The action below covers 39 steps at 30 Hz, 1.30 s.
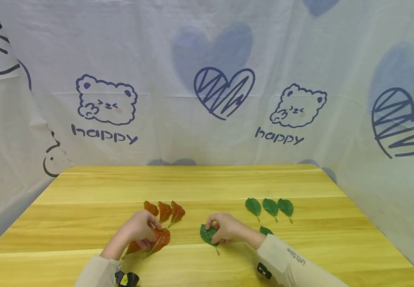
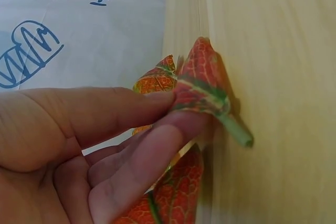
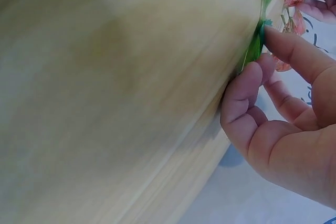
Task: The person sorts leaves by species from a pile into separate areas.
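My left hand [image 1: 142, 228] pinches a red leaf [image 1: 162, 240] with green veins between thumb and fingers, low over the table. In the left wrist view that red leaf [image 2: 202, 77] shows its short green stem. Beside it another red leaf [image 1: 132, 249] lies partly hidden by the hand. Just beyond, three more red leaves [image 1: 165, 211] lie in a row. Right of centre, my right hand [image 1: 230, 228] grips a green leaf [image 1: 206, 235] by its edge, stem toward me. The right wrist view shows this green leaf [image 3: 254, 50] edge-on, close to the tabletop.
Three green leaves [image 1: 270, 207] lie in a row at the right. One more green leaf [image 1: 265, 230] is partly covered by the right sleeve [image 1: 282, 255]. The wooden table [image 1: 207, 183] ends at a white cloth [image 1: 163, 119] printed with hearts and bears.
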Each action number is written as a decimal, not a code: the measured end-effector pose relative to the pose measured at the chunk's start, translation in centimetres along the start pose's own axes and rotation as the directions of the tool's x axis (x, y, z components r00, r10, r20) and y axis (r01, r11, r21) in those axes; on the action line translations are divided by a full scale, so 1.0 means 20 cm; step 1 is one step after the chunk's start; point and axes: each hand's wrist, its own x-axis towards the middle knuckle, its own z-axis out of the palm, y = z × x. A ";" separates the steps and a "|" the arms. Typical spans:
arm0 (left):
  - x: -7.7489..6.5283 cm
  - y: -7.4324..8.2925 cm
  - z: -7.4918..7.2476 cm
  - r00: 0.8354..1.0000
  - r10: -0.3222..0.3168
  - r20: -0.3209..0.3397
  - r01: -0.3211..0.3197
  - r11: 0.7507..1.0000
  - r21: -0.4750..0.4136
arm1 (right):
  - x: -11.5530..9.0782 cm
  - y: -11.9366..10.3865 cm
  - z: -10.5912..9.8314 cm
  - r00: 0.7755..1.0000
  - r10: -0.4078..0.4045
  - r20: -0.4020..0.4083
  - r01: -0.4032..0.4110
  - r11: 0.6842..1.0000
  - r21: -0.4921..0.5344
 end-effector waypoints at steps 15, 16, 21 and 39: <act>0.01 -0.02 0.00 1.000 0.004 0.004 -0.004 1.000 0.002 | -0.01 0.03 -0.03 1.000 -0.019 0.006 0.018 0.999 0.046; 0.01 -0.02 -0.01 1.000 0.000 0.007 0.000 1.000 0.007 | -0.01 0.03 -0.04 1.000 -0.018 0.003 0.018 0.998 0.062; 0.01 -0.02 -0.01 1.000 -0.012 0.020 0.012 0.999 0.031 | -0.04 0.06 -0.09 0.999 -0.040 -0.023 0.043 0.993 0.114; 0.01 0.00 -0.01 1.000 -0.002 0.021 0.001 1.000 0.028 | -0.29 0.29 -0.36 0.986 -0.011 -0.168 0.042 0.982 0.182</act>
